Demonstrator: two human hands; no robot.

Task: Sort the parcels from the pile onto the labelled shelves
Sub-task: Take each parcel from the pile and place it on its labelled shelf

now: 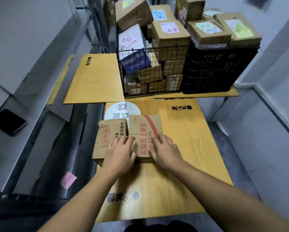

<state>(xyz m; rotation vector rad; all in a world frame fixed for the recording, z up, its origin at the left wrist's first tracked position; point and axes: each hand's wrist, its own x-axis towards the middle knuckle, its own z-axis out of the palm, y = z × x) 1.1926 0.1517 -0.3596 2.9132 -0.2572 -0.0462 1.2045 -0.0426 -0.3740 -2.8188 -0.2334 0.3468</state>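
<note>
On the near wooden table (pixel 182 139), two flat cardboard parcels are laid side by side, touching. The right parcel (pixel 145 129), printed with red characters and a red stripe, is pressed from above by both hands. The left hand (pixel 119 153) is laid palm down across the seam between the two parcels, fingers nearly straight and together, thumb set near the right parcel's near left corner; nothing is gripped. The right hand (pixel 165 149) is laid flat on the same parcel's near right part, fingers extended and slightly spread, thumb pointed toward the left hand; nothing is closed round. The left parcel (pixel 105 139), creased and torn at its far edge, is partly covered by the left hand. A round white sticker (pixel 122 108) with a QR code is seen on the table just beyond the parcels, partly hidden by them. Further back a second wooden board (pixel 93 77) is seen, and at its right a wire basket (pixel 150 76) is packed with cardboard boxes (pixel 170 37) heaped above its rim. A black crate (pixel 219 71) is stood just beside the basket on its right, with more boxes stacked on top. Coloured notes are stuck on many boxes; writing not legible. At the left, grey shelving (pixel 31 148) is seen, with a pink note (pixel 68 180) stuck on one edge and a dark phone (pixel 10 122) laid on a ledge.
</note>
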